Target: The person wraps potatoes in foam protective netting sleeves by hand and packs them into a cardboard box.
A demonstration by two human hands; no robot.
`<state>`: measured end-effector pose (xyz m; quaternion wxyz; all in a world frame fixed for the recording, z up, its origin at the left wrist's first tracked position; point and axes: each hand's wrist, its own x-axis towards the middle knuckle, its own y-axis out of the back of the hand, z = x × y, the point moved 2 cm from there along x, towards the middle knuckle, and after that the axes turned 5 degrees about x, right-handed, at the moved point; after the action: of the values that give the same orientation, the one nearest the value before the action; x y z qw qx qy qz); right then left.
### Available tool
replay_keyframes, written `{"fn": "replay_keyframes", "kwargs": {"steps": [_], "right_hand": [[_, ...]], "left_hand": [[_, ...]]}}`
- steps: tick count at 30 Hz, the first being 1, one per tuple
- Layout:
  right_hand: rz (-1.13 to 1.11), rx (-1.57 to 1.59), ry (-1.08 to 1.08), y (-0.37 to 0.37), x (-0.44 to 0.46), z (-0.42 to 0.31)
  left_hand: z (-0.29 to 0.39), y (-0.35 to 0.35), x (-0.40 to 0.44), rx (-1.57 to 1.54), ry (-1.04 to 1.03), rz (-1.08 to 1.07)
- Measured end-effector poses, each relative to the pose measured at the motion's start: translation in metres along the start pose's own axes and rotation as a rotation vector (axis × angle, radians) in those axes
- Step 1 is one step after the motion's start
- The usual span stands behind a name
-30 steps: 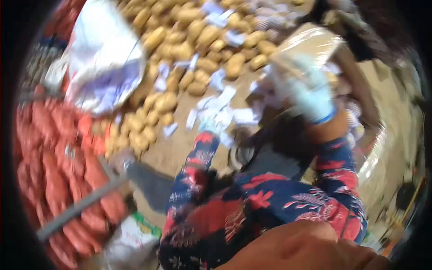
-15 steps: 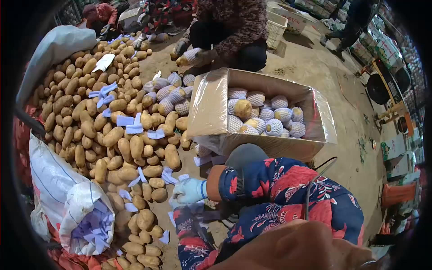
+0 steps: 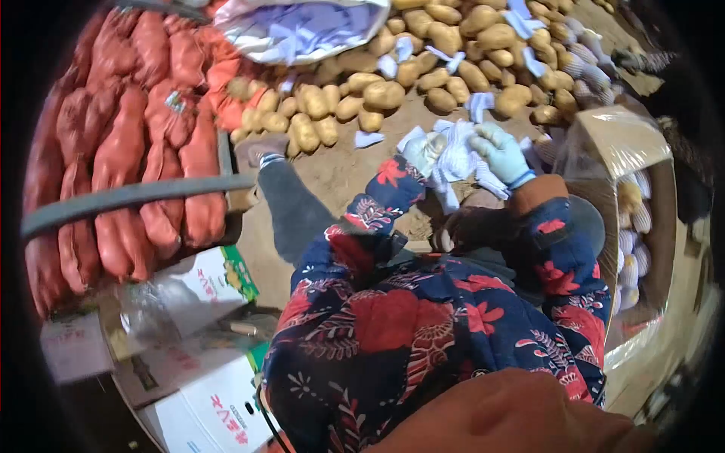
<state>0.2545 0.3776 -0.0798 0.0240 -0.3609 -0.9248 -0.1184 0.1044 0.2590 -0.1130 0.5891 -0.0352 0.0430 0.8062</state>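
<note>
Both my hands wear pale blue gloves and are close together over a small heap of lavender foam net sleeves point(image 3: 458, 155). My left hand point(image 3: 423, 153) has its fingers curled at the left side of the heap, closed on a sleeve. My right hand point(image 3: 504, 155) is at the right side with thumb and fingertips bent together; what they pinch, if anything, I cannot make out. Loose potatoes point(image 3: 384, 95) lie just beyond the hands. A white sack point(image 3: 257, 53) full of more sleeves stands at the top.
To the right is an open cardboard box point(image 3: 630, 143) holding sleeved potatoes point(image 3: 628, 260). Red net bags point(image 3: 121, 151) are stacked at the left behind a grey bar point(image 3: 143, 195). Printed white cartons point(image 3: 219, 408) lie at lower left. My outstretched leg point(image 3: 291, 204) crosses the ground.
My view has swung left and down, bringing the red bags and cartons into sight. My left hand now shows beside my right hand at the foam sleeves.
</note>
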Motion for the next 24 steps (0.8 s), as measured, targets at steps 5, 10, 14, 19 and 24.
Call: {"fn": "replay_keyframes", "kwargs": {"steps": [5,10,14,19,24], "right_hand": [[-0.046,0.357,-0.111,-0.024,-0.006,-0.026],[-0.067,-0.406,0.210,-0.038,0.004,0.000],[0.037,-0.206,0.247,-0.032,-0.009,-0.008],[0.151,0.929,-0.392,-0.026,-0.002,0.004],[-0.016,0.990,-0.565,-0.046,-0.010,-0.026]], "left_hand": [[0.023,-0.005,0.007,0.130,-0.261,-0.001],[0.038,-0.009,-0.011,-0.231,-0.155,-0.027],[0.022,-0.005,-0.001,-0.777,0.123,0.063],[0.052,-0.006,0.022,-1.150,0.174,0.014],[0.011,-0.017,0.066,-0.224,0.121,-0.198]]}}
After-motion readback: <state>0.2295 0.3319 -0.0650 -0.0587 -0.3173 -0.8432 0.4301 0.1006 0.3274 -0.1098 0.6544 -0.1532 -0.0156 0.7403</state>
